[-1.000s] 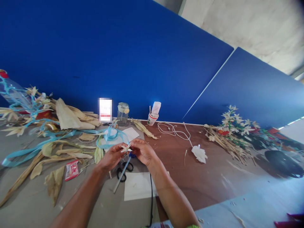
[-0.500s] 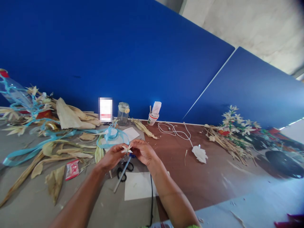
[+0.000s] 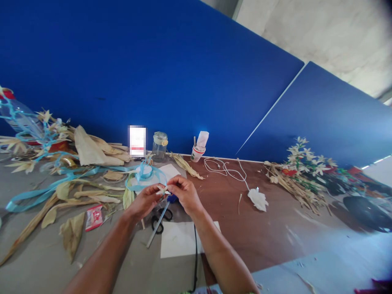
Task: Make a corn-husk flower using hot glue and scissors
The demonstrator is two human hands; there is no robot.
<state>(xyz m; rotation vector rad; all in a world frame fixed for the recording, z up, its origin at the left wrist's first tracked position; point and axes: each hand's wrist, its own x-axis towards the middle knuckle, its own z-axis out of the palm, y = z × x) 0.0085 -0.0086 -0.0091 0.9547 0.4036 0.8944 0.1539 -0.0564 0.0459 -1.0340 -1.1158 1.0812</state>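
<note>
1. A small white flower (image 3: pixel 162 190) is held over the table between a person's fingertips, its pointed petals spread above the left hand and just beside the right thumb.
2. The left hand (image 3: pixel 146 203) grips the flower from its left side, fingers curled around and under it, the petals showing past the fingertips.
3. The right hand (image 3: pixel 184 197) meets the flower from the other side, thumb and forefinger pinched together at its right edge, the other fingers bent.
4. Below the hands, a pale stick (image 3: pixel 153 237) slants across black-handled scissors (image 3: pixel 153 226); a dark blue item, partly hidden, shows under the right hand.
5. Nearer the wearer, a white sheet of paper (image 3: pixel 175 241) lies partly beneath the right forearm, crossed by a black cord (image 3: pixel 196 255).
6. Just beyond the left hand sits a roll of light blue ribbon (image 3: pixel 144 173), with dried husks (image 3: pixel 91 147) and a red packet (image 3: pixel 94 217) farther left.
7. A clear jar (image 3: pixel 159 149) and a paper cup (image 3: pixel 197 154) stand at the back, before a blue partition (image 3: pixel 183 61).
8. To the right, a white cable (image 3: pixel 225 174) trails to a crumpled white wad (image 3: pixel 257 199); well apart, a bunch of white flowers (image 3: pixel 301 153) rests near dry stalks (image 3: pixel 294 192).
</note>
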